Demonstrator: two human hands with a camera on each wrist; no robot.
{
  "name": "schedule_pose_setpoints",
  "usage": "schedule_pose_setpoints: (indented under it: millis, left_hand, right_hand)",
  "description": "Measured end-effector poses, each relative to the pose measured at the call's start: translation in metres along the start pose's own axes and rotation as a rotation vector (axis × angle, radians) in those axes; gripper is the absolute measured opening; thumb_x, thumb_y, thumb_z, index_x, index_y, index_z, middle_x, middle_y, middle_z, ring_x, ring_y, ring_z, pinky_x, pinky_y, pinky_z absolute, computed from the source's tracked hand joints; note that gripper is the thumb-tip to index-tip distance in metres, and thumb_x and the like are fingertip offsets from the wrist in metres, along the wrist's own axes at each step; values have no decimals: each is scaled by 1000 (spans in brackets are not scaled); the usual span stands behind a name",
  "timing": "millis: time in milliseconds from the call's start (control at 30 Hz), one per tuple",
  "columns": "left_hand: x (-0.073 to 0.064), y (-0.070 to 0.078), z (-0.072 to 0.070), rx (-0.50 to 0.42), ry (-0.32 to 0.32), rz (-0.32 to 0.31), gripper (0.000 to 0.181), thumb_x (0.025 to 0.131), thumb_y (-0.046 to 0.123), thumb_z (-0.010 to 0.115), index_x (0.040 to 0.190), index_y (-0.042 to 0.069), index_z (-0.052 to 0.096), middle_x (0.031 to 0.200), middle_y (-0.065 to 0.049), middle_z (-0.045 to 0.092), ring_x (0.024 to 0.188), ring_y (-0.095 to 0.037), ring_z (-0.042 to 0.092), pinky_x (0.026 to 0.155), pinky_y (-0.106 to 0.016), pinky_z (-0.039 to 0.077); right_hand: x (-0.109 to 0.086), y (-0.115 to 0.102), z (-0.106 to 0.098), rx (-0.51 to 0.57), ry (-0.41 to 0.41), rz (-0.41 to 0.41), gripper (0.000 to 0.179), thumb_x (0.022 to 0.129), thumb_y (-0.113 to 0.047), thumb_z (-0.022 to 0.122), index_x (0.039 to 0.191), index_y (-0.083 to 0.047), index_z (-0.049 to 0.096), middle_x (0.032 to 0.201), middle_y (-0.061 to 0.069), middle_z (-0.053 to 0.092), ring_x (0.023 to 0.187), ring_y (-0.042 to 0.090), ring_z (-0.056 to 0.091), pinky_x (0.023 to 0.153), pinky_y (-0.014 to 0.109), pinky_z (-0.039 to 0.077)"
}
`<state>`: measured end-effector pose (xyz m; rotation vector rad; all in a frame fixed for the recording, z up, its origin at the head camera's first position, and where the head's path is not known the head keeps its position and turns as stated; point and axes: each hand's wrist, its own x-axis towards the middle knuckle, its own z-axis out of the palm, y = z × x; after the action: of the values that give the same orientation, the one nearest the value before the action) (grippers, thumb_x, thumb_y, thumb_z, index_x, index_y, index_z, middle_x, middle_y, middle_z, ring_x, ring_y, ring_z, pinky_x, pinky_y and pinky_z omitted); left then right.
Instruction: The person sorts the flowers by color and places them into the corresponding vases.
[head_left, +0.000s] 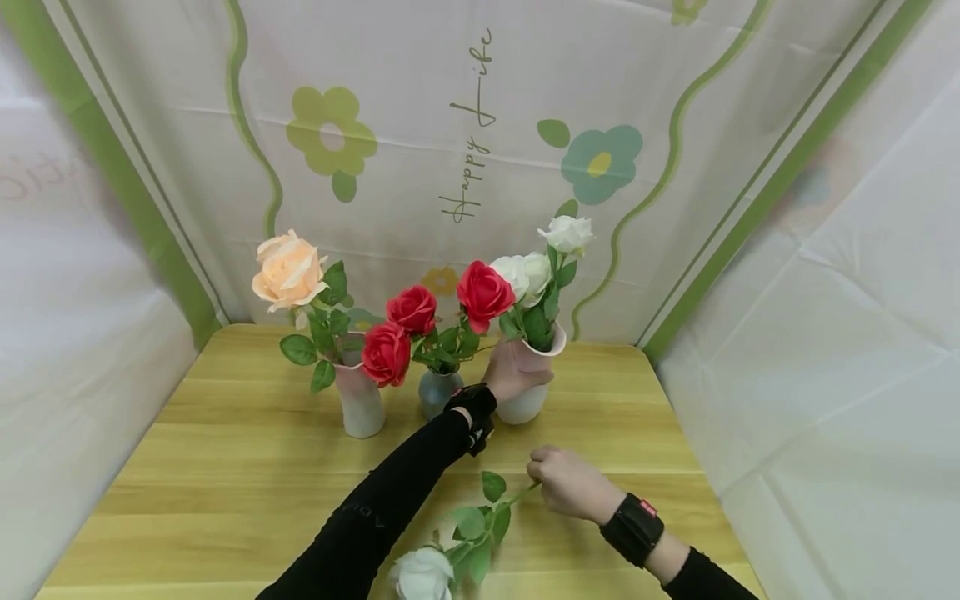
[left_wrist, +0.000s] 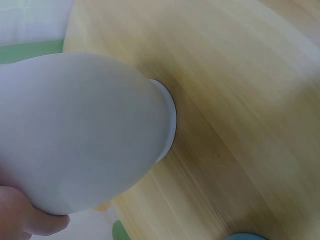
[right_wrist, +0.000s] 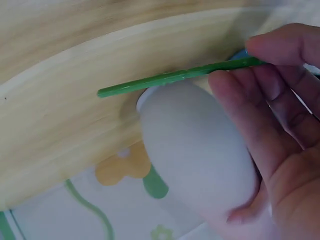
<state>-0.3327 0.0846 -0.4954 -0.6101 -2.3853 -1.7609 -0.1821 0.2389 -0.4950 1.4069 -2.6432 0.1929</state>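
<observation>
My left hand (head_left: 513, 377) grips a pink-and-white vase (head_left: 523, 406) around its upper body. White roses (head_left: 567, 235) with green leaves stand in this vase. In the left wrist view the pale vase (left_wrist: 85, 130) fills the left side, its foot close to the wood, with part of the hand (left_wrist: 30, 216) at its edge. My right hand (head_left: 573, 485) pinches the stem of a single white rose (head_left: 423, 575), whose bloom points toward the near side. Between thumb and fingers of the right hand (right_wrist: 280, 110), the green stem (right_wrist: 160, 80) sticks out with its bare end showing.
A small blue-grey vase (head_left: 437, 393) with red roses (head_left: 412, 309) stands left of the gripped vase. Farther left is another pink-and-white vase (head_left: 363, 408) with a peach rose (head_left: 289, 271). Patterned white cloth (head_left: 405, 100) rises behind the wooden table (head_left: 225, 467).
</observation>
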Motion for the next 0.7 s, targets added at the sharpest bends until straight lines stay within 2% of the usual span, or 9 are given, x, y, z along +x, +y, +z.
schedule_pose_setpoints:
  millis: [133, 233, 400, 567, 633, 700]
  left_hand:
    - [0, -1, 0, -2, -4, -8, 94, 72, 26, 88, 149, 14, 35, 137, -6, 50, 120, -20, 50, 101, -34, 41]
    - [1, 1, -1, 9, -8, -16, 94, 73, 26, 88, 149, 14, 35, 139, -6, 49, 122, -20, 49, 102, -33, 40]
    - [1, 5, -4, 44, -6, -4, 90, 74, 26, 87, 147, 11, 38, 137, -8, 50, 120, -21, 51, 101, -33, 41]
    - [2, 6, -5, 67, -11, -7, 86, 73, 27, 87, 144, 8, 42, 134, -9, 53, 117, -22, 53, 99, -34, 43]
    - [2, 3, -3, 91, -2, 22, 84, 73, 27, 87, 142, 8, 44, 131, -10, 55, 115, -22, 54, 98, -34, 44]
    - [1, 2, -2, 97, 25, 89, 82, 73, 27, 87, 141, 8, 45, 129, -8, 57, 114, -20, 55, 97, -31, 44]
  right_hand:
    - [-6, 4, -2, 88, 71, 17, 31, 66, 14, 59, 74, -16, 64, 73, -9, 48, 66, 2, 48, 58, 13, 43]
    - [-10, 6, -5, 159, 114, 29, 29, 72, 13, 66, 80, -15, 66, 79, -6, 54, 69, 5, 54, 61, 14, 45]
    - [-9, 6, -11, 178, 215, 31, 25, 78, 6, 76, 89, -13, 64, 88, -4, 56, 79, 9, 58, 69, 18, 49]
    - [-5, 4, -17, 212, 335, 14, 29, 78, 9, 76, 93, -12, 63, 94, -3, 58, 85, 10, 59, 74, 19, 50]
    - [-3, 2, -20, 240, 382, 11, 30, 77, 10, 77, 95, -11, 64, 95, -3, 60, 85, 10, 60, 75, 19, 51]
    - [-1, -1, -22, 262, 421, 19, 30, 78, 10, 77, 96, -10, 65, 97, -4, 61, 86, 9, 61, 75, 18, 51]
